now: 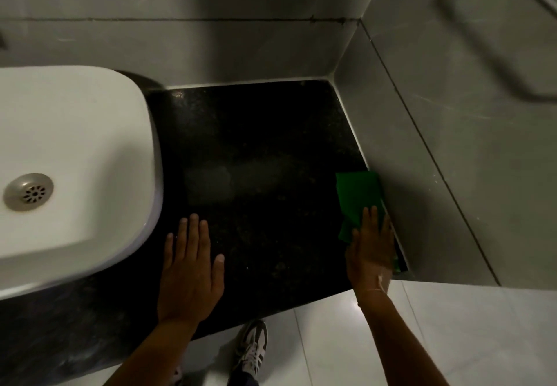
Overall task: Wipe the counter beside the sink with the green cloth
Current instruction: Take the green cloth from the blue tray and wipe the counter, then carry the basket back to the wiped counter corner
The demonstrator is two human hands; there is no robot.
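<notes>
The dark speckled counter (256, 150) lies between a white sink (75, 150) on the left and a grey tiled wall on the right. A green cloth (358, 195) lies flat on the counter's right edge, against the wall. My right hand (372, 250) presses flat on the cloth's near part, fingers together and pointing away from me. My left hand (190, 268) rests flat on the bare counter beside the sink, fingers spread, holding nothing.
The sink has a metal drain (29, 192). Grey tiled walls (452, 132) close the counter at the back and right. Below the counter's front edge are a pale tiled floor (346, 340) and my sneaker (251, 346).
</notes>
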